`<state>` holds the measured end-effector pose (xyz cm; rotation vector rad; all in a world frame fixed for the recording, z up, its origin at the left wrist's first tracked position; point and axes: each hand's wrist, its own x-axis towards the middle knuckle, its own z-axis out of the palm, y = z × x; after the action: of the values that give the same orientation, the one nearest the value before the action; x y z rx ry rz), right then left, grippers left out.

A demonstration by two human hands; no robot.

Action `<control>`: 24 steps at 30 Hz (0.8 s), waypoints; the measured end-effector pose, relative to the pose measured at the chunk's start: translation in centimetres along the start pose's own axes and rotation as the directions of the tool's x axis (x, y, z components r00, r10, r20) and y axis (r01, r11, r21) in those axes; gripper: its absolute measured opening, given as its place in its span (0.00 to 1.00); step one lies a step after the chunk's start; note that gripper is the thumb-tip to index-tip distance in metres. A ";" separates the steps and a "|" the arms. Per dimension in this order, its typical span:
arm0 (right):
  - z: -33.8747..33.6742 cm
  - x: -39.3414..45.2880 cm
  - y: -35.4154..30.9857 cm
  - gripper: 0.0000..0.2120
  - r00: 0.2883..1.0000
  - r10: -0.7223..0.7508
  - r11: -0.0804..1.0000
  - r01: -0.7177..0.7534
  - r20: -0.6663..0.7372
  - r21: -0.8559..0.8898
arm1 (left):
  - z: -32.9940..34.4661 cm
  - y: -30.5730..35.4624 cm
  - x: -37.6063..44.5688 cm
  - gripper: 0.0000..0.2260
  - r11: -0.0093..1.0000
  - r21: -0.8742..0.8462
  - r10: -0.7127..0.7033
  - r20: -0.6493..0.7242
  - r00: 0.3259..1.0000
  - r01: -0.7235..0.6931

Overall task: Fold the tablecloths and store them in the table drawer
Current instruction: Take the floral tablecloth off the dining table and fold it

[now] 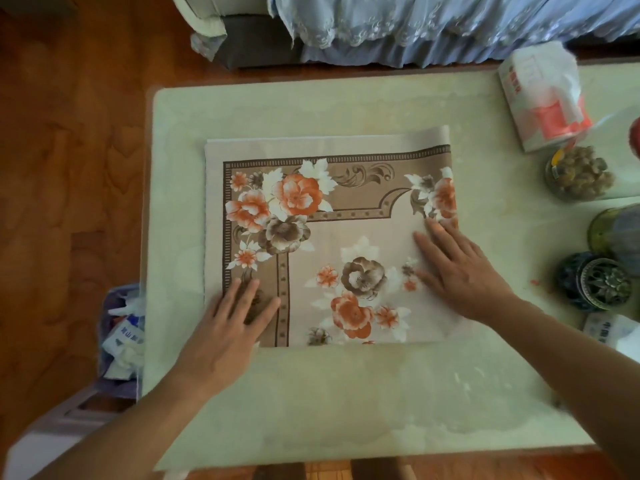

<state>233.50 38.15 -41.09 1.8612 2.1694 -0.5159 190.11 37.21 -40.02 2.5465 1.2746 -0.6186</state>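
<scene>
A folded tablecloth (346, 220), beige with orange and brown flowers and a brown border, lies flat in the middle of the pale green table (346, 393). My left hand (239, 317) rests flat on its near left corner, fingers spread. Palm down on the cloth's right side lies my right hand (457, 271), its fingers pointing to the far left. Neither hand grips anything. The table drawer is not in view.
A tissue pack (543, 98) lies at the table's far right. A jar of brown nuts (578, 174), a dark ornate lidded pot (595, 282) and another jar (616, 233) stand along the right edge. A bin with rubbish (121, 334) stands on the wooden floor at the left. Blue bedding (450, 26) hangs beyond the table.
</scene>
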 end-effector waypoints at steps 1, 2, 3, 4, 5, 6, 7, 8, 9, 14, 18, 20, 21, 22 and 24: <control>-0.6 -0.1 0.2 0.30 1.000 -0.004 1.000 0.004 0.002 0.012 | -0.1 -1.0 -0.3 0.37 1.000 -0.011 0.018 0.017 1.000 -0.018; -0.9 -0.2 0.4 0.29 1.000 -0.019 1.000 0.019 0.000 0.021 | -0.1 -1.8 -0.4 0.37 0.999 -0.022 0.036 0.033 0.999 -0.035; -1.0 -0.5 0.5 0.27 0.999 -0.042 0.999 0.042 -0.003 0.017 | -0.3 -2.2 -0.4 0.36 0.998 -0.043 0.052 0.035 0.998 -0.051; -0.9 -0.8 0.8 0.28 0.998 -0.061 0.998 0.061 -0.006 0.014 | -0.6 -2.4 -0.4 0.35 0.995 -0.089 0.047 0.017 0.999 -0.045; -1.1 -1.1 1.2 0.34 0.996 -0.084 0.996 0.083 0.022 0.022 | -1.5 -2.5 -0.4 0.32 0.985 -0.169 0.021 -0.003 1.000 -0.021; -1.2 -1.3 1.9 0.39 0.992 -0.126 0.992 0.126 0.010 0.029 | -2.7 -2.8 -0.2 0.28 0.960 -0.279 -0.020 0.009 1.000 0.022; -1.7 -1.4 2.9 0.41 0.984 -0.178 0.983 0.179 -0.016 0.048 | -4.0 -3.3 0.1 0.23 0.908 -0.411 -0.066 0.053 0.996 0.082; -1.9 -1.4 4.2 0.41 0.970 -0.239 0.968 0.241 -0.038 0.069 | -5.7 -4.2 0.6 0.17 0.842 -0.519 -0.098 0.119 0.988 0.147; -2.7 -1.4 4.8 0.38 0.956 -0.291 0.951 0.293 -0.035 0.100 | -7.3 -5.0 1.5 0.14 0.760 -0.612 -0.116 0.203 0.972 0.219; -5.3 0.3 4.6 0.28 0.985 0.171 0.888 -0.152 -0.004 0.435 | -12.8 -8.7 6.1 0.22 0.333 -0.843 -0.198 0.375 0.906 0.422; -6.4 3.6 4.2 0.20 0.919 0.374 0.774 -0.384 0.125 0.504 | -11.3 -10.4 7.6 0.29 -0.456 -0.867 -0.360 0.385 0.850 0.200; -7.2 4.4 3.8 0.14 0.906 0.402 0.738 -0.407 0.134 0.539 | -9.3 -9.8 7.7 0.22 -0.482 -0.856 -0.468 0.432 0.771 0.187; -7.4 4.8 3.6 0.14 0.906 0.397 0.722 -0.406 0.145 0.560 | -8.0 -9.6 7.8 0.18 -0.374 -0.900 -0.532 0.405 0.743 0.223; -7.5 5.1 3.5 0.15 0.900 0.403 0.710 -0.423 0.168 0.563 | -7.2 -9.3 7.6 0.13 -0.208 -0.942 -0.599 0.334 0.728 0.261; -8.4 5.0 2.9 0.16 0.872 0.417 0.662 -0.484 0.255 0.572 | -6.4 -8.8 7.0 0.14 0.118 -0.938 -0.671 0.167 0.722 0.327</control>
<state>235.93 46.50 -35.74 2.5219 1.4435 -1.2946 188.47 49.84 -37.68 1.1298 1.8654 0.4612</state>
